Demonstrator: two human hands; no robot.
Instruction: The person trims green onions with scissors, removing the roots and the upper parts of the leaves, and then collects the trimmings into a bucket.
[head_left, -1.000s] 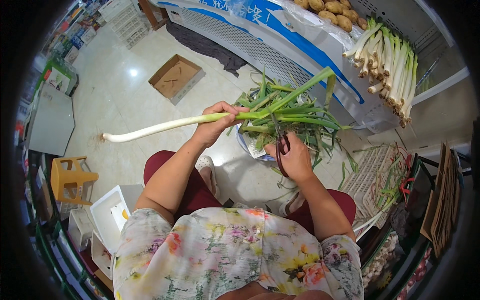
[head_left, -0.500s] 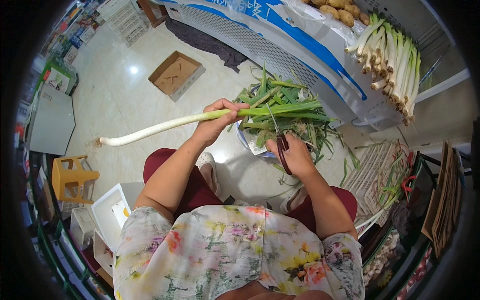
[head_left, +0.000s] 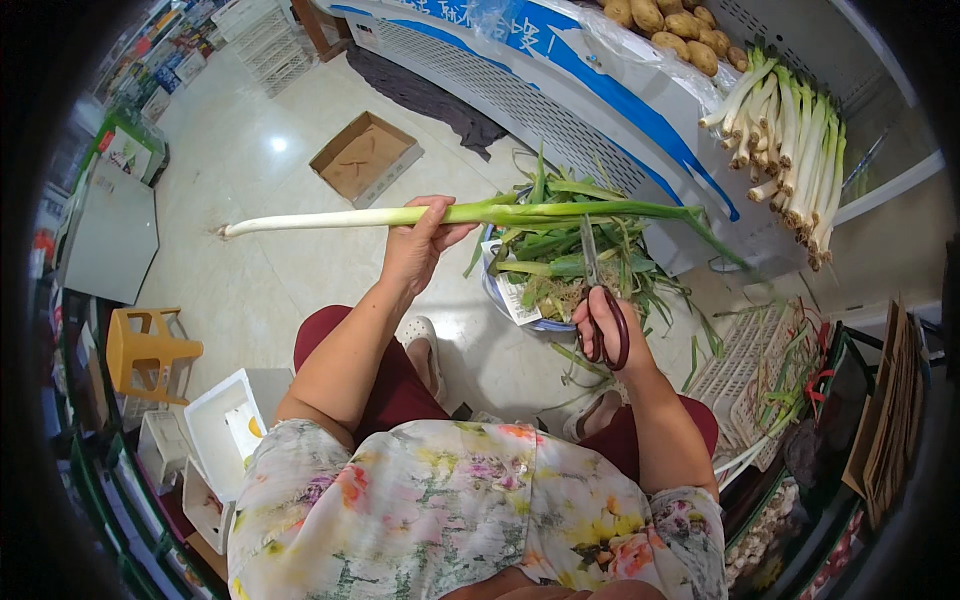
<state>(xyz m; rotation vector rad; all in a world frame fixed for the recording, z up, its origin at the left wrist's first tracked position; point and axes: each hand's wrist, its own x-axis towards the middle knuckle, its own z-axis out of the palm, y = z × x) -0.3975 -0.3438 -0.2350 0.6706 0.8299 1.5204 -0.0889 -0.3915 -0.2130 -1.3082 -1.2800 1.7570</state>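
Note:
A long leek [head_left: 330,221] lies level across my view, its white root end to the left and its green leaves stretching right. My left hand [head_left: 425,238] is closed round it where white turns to green. Dark-handled scissors [head_left: 602,328] are in my right hand [head_left: 628,335], blades pointing up, just under the green leaves. Whether the blades touch the leek I cannot tell. Beneath the leek stands a blue-rimmed basin [head_left: 549,324] heaped with green leaf trimmings [head_left: 560,262] and some roots.
Trimmed leeks [head_left: 790,150] lie bunched beside potatoes [head_left: 680,28] on the stand at upper right. An open cardboard box [head_left: 366,160] sits on the tiled floor. A yellow stool [head_left: 150,350] and a white foam box [head_left: 232,420] are at left, a plastic crate [head_left: 745,365] at right.
My left hand has raised the leek slightly and it now lies straighter, with more green leaf showing to the right. The scissors have dropped below the leaves and turned more upright.

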